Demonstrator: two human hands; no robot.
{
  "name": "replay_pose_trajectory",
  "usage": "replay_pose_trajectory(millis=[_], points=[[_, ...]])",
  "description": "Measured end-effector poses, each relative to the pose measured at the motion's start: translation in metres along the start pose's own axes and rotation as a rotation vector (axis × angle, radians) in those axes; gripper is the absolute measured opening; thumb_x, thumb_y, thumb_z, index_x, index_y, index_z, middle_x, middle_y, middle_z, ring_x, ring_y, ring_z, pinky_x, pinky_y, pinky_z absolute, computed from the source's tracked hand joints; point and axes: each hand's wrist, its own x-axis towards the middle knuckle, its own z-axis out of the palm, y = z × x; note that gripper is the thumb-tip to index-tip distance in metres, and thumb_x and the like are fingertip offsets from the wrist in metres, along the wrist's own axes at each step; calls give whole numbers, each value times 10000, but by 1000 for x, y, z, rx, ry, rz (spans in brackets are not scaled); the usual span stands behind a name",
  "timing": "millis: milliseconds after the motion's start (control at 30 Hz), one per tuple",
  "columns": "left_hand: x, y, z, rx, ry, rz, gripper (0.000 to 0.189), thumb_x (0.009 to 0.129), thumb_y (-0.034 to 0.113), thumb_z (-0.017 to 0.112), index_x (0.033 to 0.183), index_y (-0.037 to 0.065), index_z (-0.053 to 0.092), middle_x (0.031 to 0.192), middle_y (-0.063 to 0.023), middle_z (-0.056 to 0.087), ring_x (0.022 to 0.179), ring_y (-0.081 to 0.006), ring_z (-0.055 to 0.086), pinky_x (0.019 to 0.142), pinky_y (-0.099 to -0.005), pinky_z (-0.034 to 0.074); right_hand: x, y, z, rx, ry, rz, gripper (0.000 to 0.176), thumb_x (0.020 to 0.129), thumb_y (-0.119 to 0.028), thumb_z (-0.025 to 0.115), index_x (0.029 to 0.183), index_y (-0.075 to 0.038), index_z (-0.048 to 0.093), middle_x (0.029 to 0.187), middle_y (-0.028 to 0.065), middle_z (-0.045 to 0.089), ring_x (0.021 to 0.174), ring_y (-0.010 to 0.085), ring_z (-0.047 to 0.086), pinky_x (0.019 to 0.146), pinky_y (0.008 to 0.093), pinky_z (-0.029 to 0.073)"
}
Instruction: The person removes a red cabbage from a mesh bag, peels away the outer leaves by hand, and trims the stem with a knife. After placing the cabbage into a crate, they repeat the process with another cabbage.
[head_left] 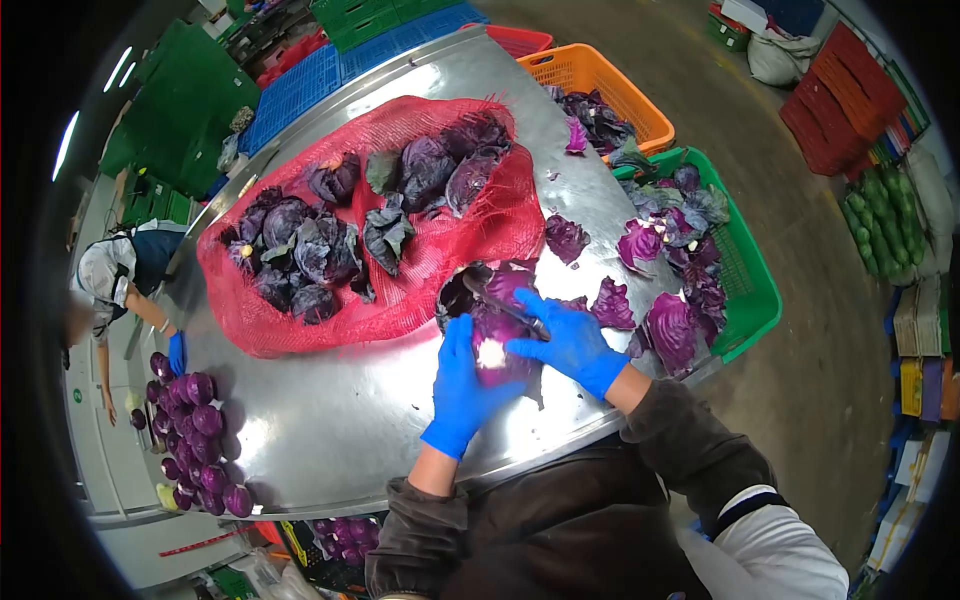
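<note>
A purple cabbage [492, 330] with a pale cut stem end is between my hands, over the near side of the metal table. My left hand [463, 388], in a blue glove, grips it from the left and below. In my gloved right hand [572, 345] is a knife [508, 308], its narrow blade lying across the upper part of the cabbage; the fingers partly hide its handle. Dark outer leaves [456, 298] hang at the cabbage's far left side. Loose purple leaves [613, 304] lie just beyond my right hand.
Untrimmed cabbages [325, 248] lie on a red mesh sack [400, 305]. Trimmed ones [205, 420] are piled at left, near another person's gloved hand [177, 352]. A green crate [752, 270] and an orange crate [640, 95] with leaves stand along the right edge.
</note>
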Motion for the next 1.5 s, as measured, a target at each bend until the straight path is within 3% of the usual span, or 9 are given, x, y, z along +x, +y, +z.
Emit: replay_pose_trajectory(millis=[233,533,733,867,1000,1067,1133,1233,1500], points=[[35,33,9,135,-114,-260,1102,554,474,820,1374,-33,286,1297,-225,452,1161,-377,490,919,-436,464,-39,-25,4,-329,81,195,633,955,-460,425,1461,-111,276,630,139,613,537,324,603,503,423,463],[34,42,15,156,-95,-302,1052,581,456,807,1374,-10,296,1302,-211,450,1146,-383,500,894,-446,476,-18,7,20,-487,146,115,518,960,-414,424,1349,-72,400,686,133,643,592,289,644,529,401,501],[-8,35,26,249,128,-148,1115,574,481,828,1385,-39,266,1319,-236,437,1185,-390,482,947,-445,444,17,32,-33,62,25,400,649,923,-612,372,903,-44,684,819,188,666,847,351,647,784,418,486],[-21,28,17,-98,76,-152,1191,560,493,849,1415,-54,227,1352,-258,410,1229,-390,447,1020,-437,389,8,15,-18,-212,178,191,551,846,-552,582,1048,-45,657,886,187,681,815,323,656,760,405,500],[-72,-9,38,-375,188,-175,1105,617,342,876,1440,2,221,1387,-214,384,1279,-356,419,1033,-419,386,12,101,-26,81,364,520,409,810,-272,689,1079,25,608,995,195,661,893,285,639,787,401,491],[-81,-6,33,-403,219,-203,1087,622,329,869,1436,12,224,1369,-228,388,1266,-374,427,1029,-423,388,6,130,-35,-232,409,353,575,783,-224,713,1287,-40,507,1056,206,654,940,315,642,811,405,491],[-70,6,18,-322,202,-215,1059,646,399,839,1421,-6,241,1379,-241,346,1256,-407,405,1028,-450,382,-4,11,-44,-267,226,437,738,751,-240,741,1388,-81,405,1126,205,632,993,319,637,834,402,497],[-51,11,20,-130,225,-205,953,711,479,761,1398,8,297,1376,-229,349,1227,-405,430,983,-456,419,-3,-13,-9,-49,-25,-33,1005,630,-277,833,1463,-127,292,1270,209,560,1110,341,590,909,388,480],[-43,21,19,-188,142,-250,860,747,432,733,1404,43,338,1391,-191,377,1272,-365,407,1024,-427,381,39,-52,5,-429,-293,-286,301,698,-320,770,882,-103,673,804,145,658,729,328,650,649,400,516]])
